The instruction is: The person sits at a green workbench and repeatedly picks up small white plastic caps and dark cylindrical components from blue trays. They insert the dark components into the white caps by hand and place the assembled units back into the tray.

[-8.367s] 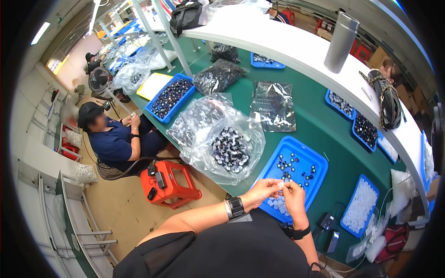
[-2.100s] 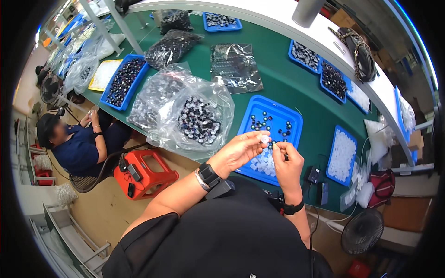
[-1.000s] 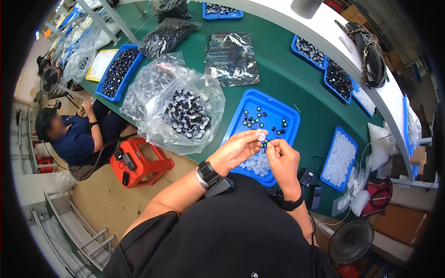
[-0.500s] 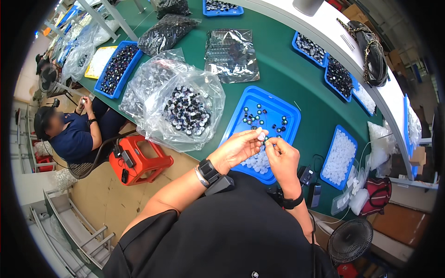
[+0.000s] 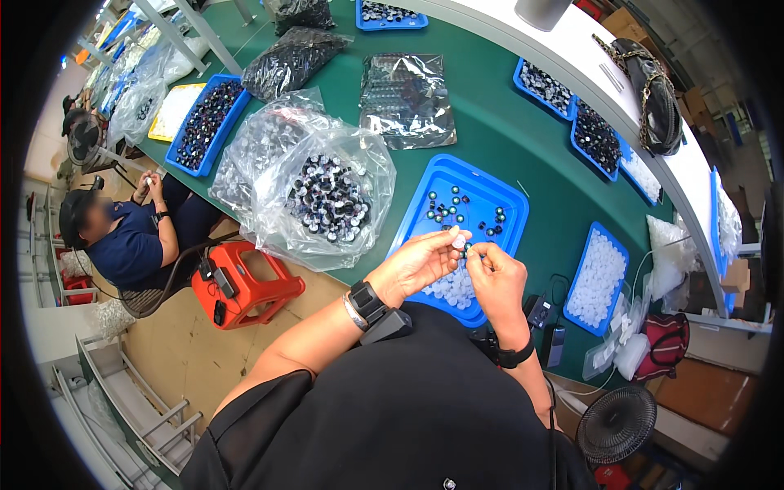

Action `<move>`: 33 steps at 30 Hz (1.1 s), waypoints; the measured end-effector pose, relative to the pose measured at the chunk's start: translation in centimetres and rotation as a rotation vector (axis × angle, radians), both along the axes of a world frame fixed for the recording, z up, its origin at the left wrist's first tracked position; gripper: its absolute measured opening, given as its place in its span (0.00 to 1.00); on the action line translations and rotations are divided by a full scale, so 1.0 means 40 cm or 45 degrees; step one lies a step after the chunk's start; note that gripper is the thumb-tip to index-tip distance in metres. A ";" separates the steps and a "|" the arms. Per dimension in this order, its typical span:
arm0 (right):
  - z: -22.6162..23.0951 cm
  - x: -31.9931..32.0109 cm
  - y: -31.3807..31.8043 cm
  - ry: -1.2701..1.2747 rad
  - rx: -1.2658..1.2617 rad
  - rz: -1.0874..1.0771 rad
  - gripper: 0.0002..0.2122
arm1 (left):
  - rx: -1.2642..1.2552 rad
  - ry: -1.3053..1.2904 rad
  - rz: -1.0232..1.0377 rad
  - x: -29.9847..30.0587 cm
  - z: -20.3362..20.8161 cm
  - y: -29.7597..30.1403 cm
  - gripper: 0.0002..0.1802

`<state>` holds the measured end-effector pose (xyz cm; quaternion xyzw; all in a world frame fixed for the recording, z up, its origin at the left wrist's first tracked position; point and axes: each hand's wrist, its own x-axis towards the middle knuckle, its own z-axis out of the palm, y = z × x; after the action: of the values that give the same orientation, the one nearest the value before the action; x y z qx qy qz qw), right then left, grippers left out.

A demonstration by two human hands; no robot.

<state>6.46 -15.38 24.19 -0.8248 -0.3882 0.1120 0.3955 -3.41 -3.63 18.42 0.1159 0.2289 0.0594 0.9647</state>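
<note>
My left hand (image 5: 423, 263) pinches a small white round cap (image 5: 459, 242) between thumb and fingertips. Close against it, the fingers of my right hand (image 5: 496, 282) are pressed together on a tiny part, mostly hidden by the fingertips. Both hands hover over the near part of a blue tray (image 5: 490, 186). Scattered in that tray are dark, shiny greenish round pieces (image 5: 445, 210). A heap of white round caps (image 5: 452, 291) lies at its near end, partly covered by my hands.
Left of the tray stands an open clear plastic bag (image 5: 282, 196) of black-and-white pieces. A blue tray of white caps (image 5: 596, 278) is at the right. Beyond lies a flat dark plastic pouch (image 5: 407, 98). A seated person (image 5: 135, 237) and red stool (image 5: 245, 282) are left.
Almost nothing differs. My hands stay together over the tray, with only a slight shift of the fingertips around the white cap.
</note>
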 end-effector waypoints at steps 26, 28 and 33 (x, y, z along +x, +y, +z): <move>-0.014 0.002 0.011 0.027 -0.033 0.033 0.01 | -0.068 -0.017 0.035 -0.004 -0.006 0.006 0.13; -0.021 0.004 0.011 0.007 -0.021 0.046 0.01 | -0.064 -0.014 0.033 -0.006 0.000 0.009 0.12; -0.018 0.001 0.014 0.019 -0.043 0.080 0.02 | 0.015 0.003 0.001 -0.005 -0.006 0.002 0.12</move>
<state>6.50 -14.83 23.48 -0.8179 -0.4089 0.1369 0.3809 -3.62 -3.53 18.19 0.1217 0.2297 0.0609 0.9637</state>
